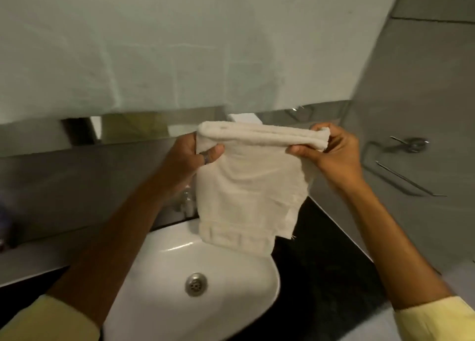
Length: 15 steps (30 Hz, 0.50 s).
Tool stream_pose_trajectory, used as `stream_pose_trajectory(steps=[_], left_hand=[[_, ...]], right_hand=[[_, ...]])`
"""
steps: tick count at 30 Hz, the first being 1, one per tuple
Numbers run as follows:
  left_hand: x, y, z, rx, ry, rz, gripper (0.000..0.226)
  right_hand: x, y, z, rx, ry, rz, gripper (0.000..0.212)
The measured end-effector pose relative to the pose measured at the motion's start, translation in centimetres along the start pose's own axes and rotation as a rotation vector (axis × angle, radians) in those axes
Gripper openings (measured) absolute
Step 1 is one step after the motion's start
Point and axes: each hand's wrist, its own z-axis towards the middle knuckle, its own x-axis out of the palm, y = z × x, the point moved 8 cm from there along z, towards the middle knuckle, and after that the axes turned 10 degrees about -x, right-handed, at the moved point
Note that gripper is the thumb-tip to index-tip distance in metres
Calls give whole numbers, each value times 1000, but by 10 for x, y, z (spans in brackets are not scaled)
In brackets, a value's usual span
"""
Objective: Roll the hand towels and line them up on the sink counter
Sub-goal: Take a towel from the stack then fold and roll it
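Both our hands, left hand (191, 158) and right hand (334, 155), grip tight on hand towel (246, 183), rolled top edge, above sink (159, 304).

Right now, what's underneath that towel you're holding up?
Below the hanging towel sits the white sink, with its drain in view and black counter beside it. The towel covers most of the tap behind it.

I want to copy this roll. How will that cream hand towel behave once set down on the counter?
The hand towel looks floppy: its lower part hangs limp over the sink. Only its top edge is rolled, pinched by the left hand and right hand, so it would probably unroll if released.
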Motion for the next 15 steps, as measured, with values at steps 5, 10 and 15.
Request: stream_pose_trajectory(steps=[5, 10, 15], left_hand=[[113, 56, 24, -135, 143, -65, 20], [191, 127, 18, -321, 170, -64, 15], [238, 174, 63, -457, 123, -74, 20]], right_hand=[[-106, -46, -34, 69, -22, -156, 39], [-167, -112, -88, 215, 53, -192, 37], [-199, -212, -93, 430, 41, -86, 31]])
